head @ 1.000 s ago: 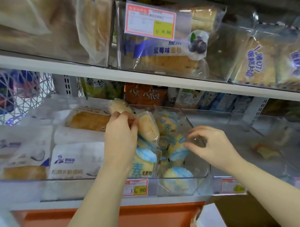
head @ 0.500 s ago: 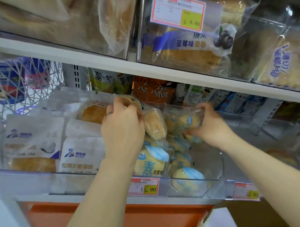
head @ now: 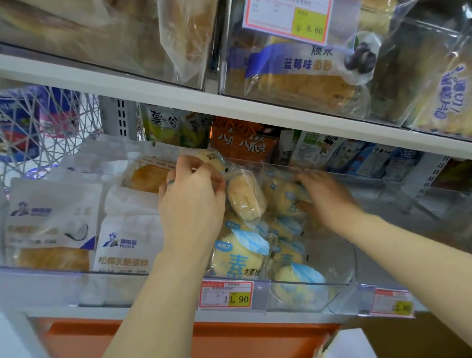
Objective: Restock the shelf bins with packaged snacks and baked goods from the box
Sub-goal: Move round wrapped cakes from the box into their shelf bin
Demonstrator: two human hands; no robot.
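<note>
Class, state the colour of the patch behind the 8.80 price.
The patch is yellow; head view.

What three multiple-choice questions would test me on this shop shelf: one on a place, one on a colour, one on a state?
1. Where is the white-and-yellow price tag reading 11.90?
A. On the front of the clear plastic bin of round yellow buns
B. On the upper shelf
C. On the wire basket

2. What colour is the flat panel below the shelf edge?
A. Green
B. Orange
C. Black

3. What is the left hand doing?
A. Hanging idle
B. Pressing the price tag
C. Gripping a clear-wrapped pale bun packet

Answers: 1 A, the tag hangs just below the buns; 2 B, it shows orange between the forearms; 3 C, its fingers curl round the wrapper.
</note>
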